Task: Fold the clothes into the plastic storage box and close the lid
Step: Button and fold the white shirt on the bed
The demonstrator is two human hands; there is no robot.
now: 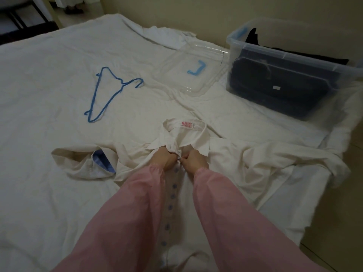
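A white button-up shirt [245, 160] lies front-up on the bed, collar away from me, with a row of blue buttons down its placket. My left hand [167, 159] and my right hand [193, 160] pinch the placket just under the collar, close together. The clear plastic storage box [334, 69] stands at the bed's right edge with dark folded clothes inside. Its clear lid [188, 73] with a blue clip lies flat on the bed to the box's left.
A blue wire hanger [110, 93] lies on the white sheet [49, 75] at the left. The shirt's left sleeve shows a blue cuff lining [104, 161]. The bed's right edge drops to a pale floor [334, 222]. A wall runs behind the box.
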